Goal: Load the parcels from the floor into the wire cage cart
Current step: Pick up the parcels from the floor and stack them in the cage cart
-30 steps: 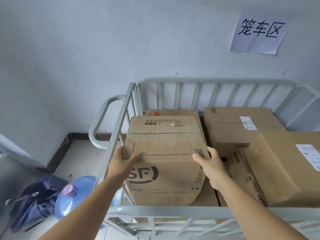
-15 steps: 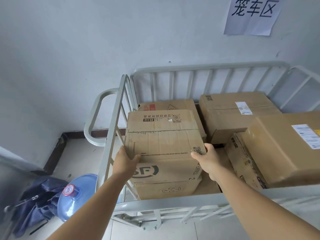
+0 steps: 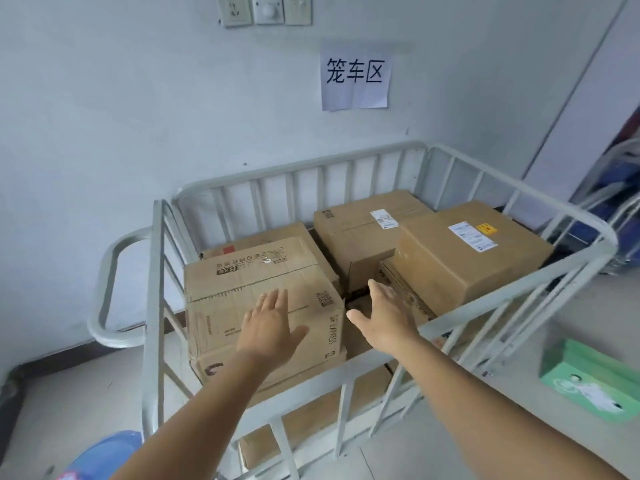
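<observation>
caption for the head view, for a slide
Both hands, left and right, open above the SF box in the cage cart.

The cart is metal tube and flat bar under pale grey paint with a slight sheen. The boxes are plain brown corrugated cardboard, matt: the nearest box is creased, with black print and a torn perforated strip across its top. Two boxes at the back carry white paper labels, one also a yellow sticker. The wall is matt painted plaster. A sign on it is thin white paper, faintly creased. The sockets are smooth plastic. The floor is smooth, pale, slightly shiny.
</observation>
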The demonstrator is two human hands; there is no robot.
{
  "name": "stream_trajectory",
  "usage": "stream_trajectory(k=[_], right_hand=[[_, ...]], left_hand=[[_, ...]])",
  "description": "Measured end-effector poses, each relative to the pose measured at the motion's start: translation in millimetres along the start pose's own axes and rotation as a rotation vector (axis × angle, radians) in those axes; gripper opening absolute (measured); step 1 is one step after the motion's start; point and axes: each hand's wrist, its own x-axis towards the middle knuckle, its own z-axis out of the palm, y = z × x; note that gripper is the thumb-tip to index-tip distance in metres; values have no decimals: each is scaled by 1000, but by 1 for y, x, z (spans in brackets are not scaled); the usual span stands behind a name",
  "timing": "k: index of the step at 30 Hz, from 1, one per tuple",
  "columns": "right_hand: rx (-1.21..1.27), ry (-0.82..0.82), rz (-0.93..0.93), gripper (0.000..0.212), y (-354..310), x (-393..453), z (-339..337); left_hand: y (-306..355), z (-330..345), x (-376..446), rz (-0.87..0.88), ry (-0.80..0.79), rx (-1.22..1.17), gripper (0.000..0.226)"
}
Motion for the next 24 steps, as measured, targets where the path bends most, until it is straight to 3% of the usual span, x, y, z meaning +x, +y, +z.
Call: stream_trajectory(k=[11,17,24], right_hand=[[-38,217,322,78,125,-109,-54],[-6,281,534,71,210,-180,-70],[27,278,748,77,324,-258,-77]], left_hand=[[160,28,-25,546,-99,98,74],[256,69,-45,748,-188,156,74],[376,127,-89,924,-243,232,75]])
